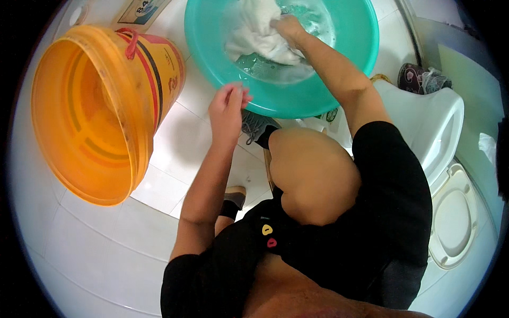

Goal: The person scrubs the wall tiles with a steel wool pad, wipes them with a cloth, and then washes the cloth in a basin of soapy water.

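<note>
A white cloth (260,34), wet and bunched up, lies partly in sudsy water inside a large green basin (286,103). My right hand (289,31) reaches over the basin and grips the cloth's right side; its fingertips are partly hidden in the folds. Just outside the basin's near left rim is my left hand (228,108), raised with loosely bent fingers. Nothing shows in that hand, which looks open and slightly blurred.
To the left, a big orange bucket (140,106) lies tilted with its mouth facing me. A white toilet (424,124) and its seat (453,225) are at the right. Beside them stands a dark patterned bin (411,79). Grey mop-like strands (255,123) show below the basin.
</note>
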Tool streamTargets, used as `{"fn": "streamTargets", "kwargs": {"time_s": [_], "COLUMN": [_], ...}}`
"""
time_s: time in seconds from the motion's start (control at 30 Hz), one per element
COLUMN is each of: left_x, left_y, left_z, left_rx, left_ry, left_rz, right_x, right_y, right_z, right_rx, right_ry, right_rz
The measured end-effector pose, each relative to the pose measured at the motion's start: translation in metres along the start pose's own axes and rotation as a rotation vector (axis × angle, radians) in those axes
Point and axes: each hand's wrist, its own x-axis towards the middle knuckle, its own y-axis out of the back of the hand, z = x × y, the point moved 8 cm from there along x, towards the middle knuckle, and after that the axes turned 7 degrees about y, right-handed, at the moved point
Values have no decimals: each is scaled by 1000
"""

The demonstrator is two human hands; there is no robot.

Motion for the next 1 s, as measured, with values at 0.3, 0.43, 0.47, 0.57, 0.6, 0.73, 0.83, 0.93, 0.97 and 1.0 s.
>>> {"fn": "streamTargets", "kwargs": {"time_s": [0.3,0.43,0.47,0.57,0.6,0.73,0.83,0.93,0.97,1.0], "left_x": [81,98,95,86,81,65,53,42,40,45], "left_y": [-54,-36,-35,-36,-44,-58,-61,-55,-59,-58], "left_z": [53,46,47,48,51,63,80,96,102,105], "left_rx": [-818,-539,-589,-690,-680,-580,-506,-646,-720,-504], "left_ry": [185,187,164,135,144,161,153,186,209,167], "left_rz": [-435,-291,-288,-304,-336,-415,-510,-700,-785,-699], "right_x": [-136,-162,-158,-96,-80,-71,-53,-41,-35,-30], "right_y": [-17,-4,4,41,44,-6,-15,33,62,90], "right_z": [-189,-189,-183,-148,-132,-114,-101,-87,-76,-68], "right_rx": [55,-110,-61,-101,-257,-342,-268,-140,-29,77], "right_ry": [462,673,609,463,611,895,752,245,260,287], "right_rz": [-504,-511,-529,-181,-72,-184,-319,-493,-395,-302]}}
